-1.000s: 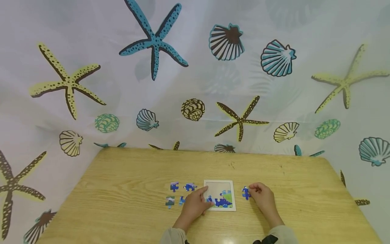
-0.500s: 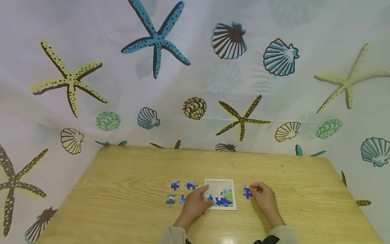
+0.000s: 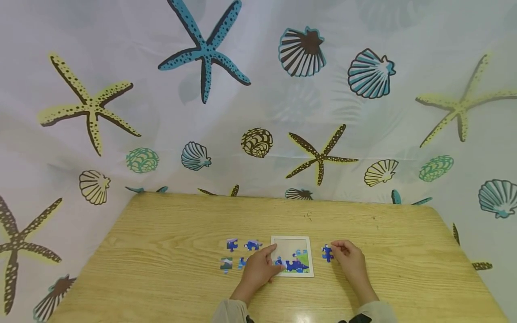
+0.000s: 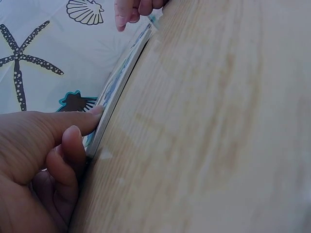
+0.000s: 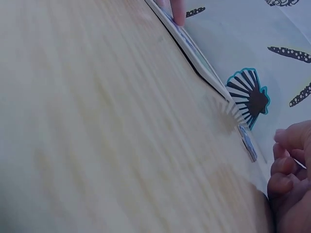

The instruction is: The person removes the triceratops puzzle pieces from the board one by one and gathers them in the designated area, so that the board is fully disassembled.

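Note:
In the head view my left hand (image 3: 260, 267) rests at the left side of a white-rimmed puzzle tray (image 3: 311, 264). Its thumb lies over the lower left, and the straight index finger reaches the upper left rim. Joined blue and green pieces (image 3: 296, 265) fill the tray's lower part; bare backing shows above. To the tray's right, a single blue puzzle piece (image 3: 327, 253) lies on the table. My right hand (image 3: 350, 260) hovers just right of it with loosely bent fingers. In the right wrist view a gap shows between that puzzle piece (image 5: 248, 143) and the fingertips (image 5: 281, 135).
Left of the tray lie several loose puzzle pieces (image 3: 232, 244), one partly covered by my left hand. Everything stands on a wooden table (image 3: 181, 220). A cloth (image 3: 226, 116) printed with starfish and shells hangs behind and along both sides.

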The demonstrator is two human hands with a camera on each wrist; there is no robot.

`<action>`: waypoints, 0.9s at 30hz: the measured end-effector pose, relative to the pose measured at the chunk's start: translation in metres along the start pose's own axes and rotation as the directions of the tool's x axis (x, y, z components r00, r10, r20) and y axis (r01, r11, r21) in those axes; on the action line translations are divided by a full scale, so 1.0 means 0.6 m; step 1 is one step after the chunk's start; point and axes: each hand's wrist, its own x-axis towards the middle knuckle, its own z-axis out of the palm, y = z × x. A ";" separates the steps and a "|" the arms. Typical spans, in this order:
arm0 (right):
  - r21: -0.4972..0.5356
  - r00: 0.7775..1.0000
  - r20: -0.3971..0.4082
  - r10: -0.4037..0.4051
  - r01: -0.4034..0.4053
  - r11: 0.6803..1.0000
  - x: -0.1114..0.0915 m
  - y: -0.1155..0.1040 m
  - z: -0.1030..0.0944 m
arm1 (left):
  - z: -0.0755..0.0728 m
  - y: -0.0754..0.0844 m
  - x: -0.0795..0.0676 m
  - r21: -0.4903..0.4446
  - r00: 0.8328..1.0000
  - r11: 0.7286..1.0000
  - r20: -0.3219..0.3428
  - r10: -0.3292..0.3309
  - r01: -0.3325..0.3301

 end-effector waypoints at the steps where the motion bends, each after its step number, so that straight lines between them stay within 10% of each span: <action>1: 0.017 1.000 -0.006 -0.011 0.011 1.000 -0.002 -0.001 0.002 | 0.000 -0.001 0.000 0.000 1.000 1.000 0.000 0.001 -0.001; 12: 0.069 0.986 0.148 -0.079 0.069 0.995 -0.018 -0.023 0.034 | 0.001 0.000 0.000 -0.009 1.000 1.000 0.004 -0.016 0.016; 27: -0.161 0.961 0.253 -0.109 0.153 0.975 -0.023 -0.033 0.066 | 0.001 0.001 0.003 -0.002 0.999 1.000 0.005 -0.031 0.031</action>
